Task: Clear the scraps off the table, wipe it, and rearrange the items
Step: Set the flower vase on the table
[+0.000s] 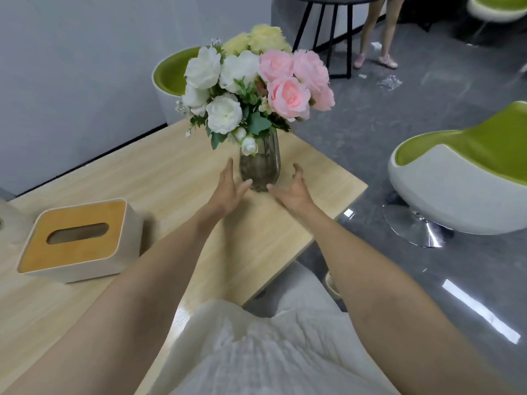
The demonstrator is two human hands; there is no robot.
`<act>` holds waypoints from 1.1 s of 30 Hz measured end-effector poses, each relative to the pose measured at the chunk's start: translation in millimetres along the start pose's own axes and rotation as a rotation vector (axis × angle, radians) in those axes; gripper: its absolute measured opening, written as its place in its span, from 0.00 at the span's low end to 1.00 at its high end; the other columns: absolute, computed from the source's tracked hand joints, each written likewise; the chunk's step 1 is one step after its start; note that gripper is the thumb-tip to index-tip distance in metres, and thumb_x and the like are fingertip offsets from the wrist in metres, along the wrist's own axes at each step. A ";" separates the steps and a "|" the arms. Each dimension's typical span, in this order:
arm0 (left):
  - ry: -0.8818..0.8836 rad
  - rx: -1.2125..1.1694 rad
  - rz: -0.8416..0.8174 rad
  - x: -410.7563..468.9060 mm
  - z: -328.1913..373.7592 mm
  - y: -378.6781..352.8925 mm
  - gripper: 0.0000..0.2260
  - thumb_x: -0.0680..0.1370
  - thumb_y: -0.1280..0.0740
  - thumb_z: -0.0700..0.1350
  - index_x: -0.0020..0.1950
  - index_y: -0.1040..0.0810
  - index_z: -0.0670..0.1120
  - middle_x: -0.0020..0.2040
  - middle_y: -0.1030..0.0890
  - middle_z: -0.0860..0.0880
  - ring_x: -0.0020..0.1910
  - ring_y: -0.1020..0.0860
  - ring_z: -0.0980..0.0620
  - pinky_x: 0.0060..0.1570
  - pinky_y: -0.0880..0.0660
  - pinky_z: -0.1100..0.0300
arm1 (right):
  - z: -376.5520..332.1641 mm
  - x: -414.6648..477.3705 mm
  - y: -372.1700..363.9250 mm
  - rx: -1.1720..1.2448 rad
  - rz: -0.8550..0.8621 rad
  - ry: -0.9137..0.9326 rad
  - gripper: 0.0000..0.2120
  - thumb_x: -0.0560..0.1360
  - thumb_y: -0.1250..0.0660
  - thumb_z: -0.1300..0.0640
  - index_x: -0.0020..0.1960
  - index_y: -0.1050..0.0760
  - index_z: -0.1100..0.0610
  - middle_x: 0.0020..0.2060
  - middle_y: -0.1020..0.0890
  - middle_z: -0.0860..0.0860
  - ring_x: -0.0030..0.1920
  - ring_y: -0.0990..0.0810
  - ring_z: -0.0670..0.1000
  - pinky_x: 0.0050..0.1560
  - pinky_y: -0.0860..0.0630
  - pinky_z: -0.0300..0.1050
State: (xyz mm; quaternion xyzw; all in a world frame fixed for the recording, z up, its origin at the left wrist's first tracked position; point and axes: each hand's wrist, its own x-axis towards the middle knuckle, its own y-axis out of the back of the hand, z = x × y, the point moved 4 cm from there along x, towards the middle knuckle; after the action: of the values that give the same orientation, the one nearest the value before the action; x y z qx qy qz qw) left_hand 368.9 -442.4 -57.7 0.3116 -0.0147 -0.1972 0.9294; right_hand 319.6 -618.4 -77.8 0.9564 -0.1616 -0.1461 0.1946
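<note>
The vase [260, 169] of flowers [251, 89] stands near the far right corner of the surface [159, 178], close to its right edge. Both hands flank it, the left hand [228, 189] and right hand [293, 189] spread wide, each grip holding nothing. The bouquet looks top-heavy; a low or uneven squeeze could tip it over that edge. The tissue box [77, 240] sits well apart by the near left edge.

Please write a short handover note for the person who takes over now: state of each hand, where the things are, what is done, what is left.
Left hand: open, beside the vase, no grip visible.
Right hand: open on the vase's other side.
Vase of flowers stands upright near the table's far right corner; tissue box at left.
Done: no scraps visible on the table; wiping cannot be judged.
Left: probably place the vase, finish arranging.
</note>
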 end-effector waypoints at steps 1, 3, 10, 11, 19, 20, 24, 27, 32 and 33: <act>-0.029 -0.038 -0.011 3.5 0.2 -3.6 0.37 0.79 0.37 0.55 0.78 0.57 0.45 0.78 0.49 0.44 0.77 0.47 0.47 0.75 0.46 0.47 | 1.5 6.0 -2.1 0.002 -0.002 0.012 0.49 0.65 0.26 0.43 0.75 0.54 0.43 0.74 0.41 0.56 0.73 0.39 0.58 0.69 0.34 0.58; -0.114 -0.100 -0.017 6.0 3.7 -9.9 0.35 0.78 0.36 0.53 0.78 0.53 0.49 0.75 0.40 0.46 0.74 0.40 0.49 0.74 0.42 0.46 | 2.8 15.1 -5.4 -0.002 -0.013 0.056 0.49 0.65 0.25 0.45 0.75 0.54 0.42 0.73 0.39 0.55 0.72 0.37 0.56 0.68 0.32 0.57; -0.170 -0.259 0.023 13.6 0.9 -21.9 0.33 0.79 0.37 0.46 0.77 0.54 0.53 0.72 0.37 0.51 0.72 0.35 0.51 0.72 0.37 0.49 | 1.4 27.5 -13.7 0.016 -0.067 0.211 0.43 0.69 0.26 0.55 0.76 0.48 0.48 0.68 0.29 0.52 0.68 0.29 0.51 0.67 0.30 0.52; -0.183 -0.259 0.027 15.4 0.7 -21.5 0.32 0.79 0.37 0.48 0.77 0.53 0.55 0.72 0.36 0.53 0.71 0.34 0.52 0.71 0.36 0.52 | -1.1 27.5 -15.8 0.006 -0.058 0.223 0.43 0.69 0.27 0.52 0.75 0.48 0.47 0.67 0.27 0.52 0.67 0.28 0.52 0.66 0.29 0.53; -0.184 -0.166 -0.015 41.5 7.7 -9.4 0.33 0.78 0.37 0.50 0.76 0.54 0.52 0.65 0.32 0.51 0.65 0.30 0.53 0.65 0.33 0.57 | -12.9 50.5 -16.8 -0.007 -0.052 0.205 0.39 0.70 0.28 0.58 0.73 0.45 0.47 0.63 0.24 0.53 0.63 0.25 0.53 0.63 0.26 0.56; -0.178 -0.148 -0.015 46.3 8.0 -9.5 0.34 0.79 0.37 0.49 0.77 0.54 0.50 0.65 0.32 0.52 0.65 0.30 0.53 0.64 0.33 0.58 | -14.1 54.9 -14.6 -0.004 -0.050 0.206 0.38 0.70 0.28 0.59 0.73 0.45 0.48 0.63 0.24 0.54 0.63 0.25 0.53 0.63 0.26 0.56; -0.145 -0.079 -0.005 63.8 11.8 -12.6 0.32 0.80 0.38 0.48 0.77 0.55 0.49 0.68 0.32 0.49 0.64 0.32 0.54 0.62 0.36 0.61 | -17.7 75.1 -6.1 -0.034 -0.055 0.190 0.38 0.71 0.28 0.60 0.73 0.46 0.51 0.63 0.24 0.56 0.62 0.24 0.55 0.62 0.26 0.57; -0.144 -0.081 0.006 74.4 15.3 -14.7 0.34 0.79 0.39 0.53 0.77 0.56 0.50 0.71 0.33 0.46 0.66 0.32 0.51 0.63 0.37 0.60 | -20.3 89.4 -0.8 -0.035 -0.065 0.187 0.38 0.70 0.27 0.61 0.72 0.45 0.52 0.63 0.24 0.57 0.61 0.23 0.55 0.61 0.25 0.57; -0.104 -0.063 0.004 95.5 17.7 -16.7 0.33 0.80 0.39 0.51 0.77 0.57 0.52 0.72 0.33 0.46 0.68 0.31 0.48 0.64 0.35 0.58 | -24.1 110.0 3.6 0.002 -0.078 0.164 0.37 0.70 0.27 0.62 0.72 0.44 0.53 0.62 0.24 0.57 0.61 0.23 0.56 0.61 0.25 0.57; -0.095 -0.066 0.005 99.6 17.6 -16.7 0.33 0.80 0.38 0.50 0.77 0.57 0.53 0.72 0.33 0.46 0.68 0.31 0.47 0.65 0.35 0.57 | -25.2 113.3 3.8 0.003 -0.082 0.164 0.37 0.70 0.27 0.62 0.72 0.44 0.52 0.63 0.24 0.57 0.61 0.23 0.56 0.61 0.25 0.57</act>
State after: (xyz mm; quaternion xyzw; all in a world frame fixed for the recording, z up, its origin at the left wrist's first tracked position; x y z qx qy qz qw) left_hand 452.1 -502.0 -62.9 0.2709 -0.0529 -0.2100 0.9379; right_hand 429.8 -655.0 -78.5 0.9713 -0.1061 -0.0748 0.1994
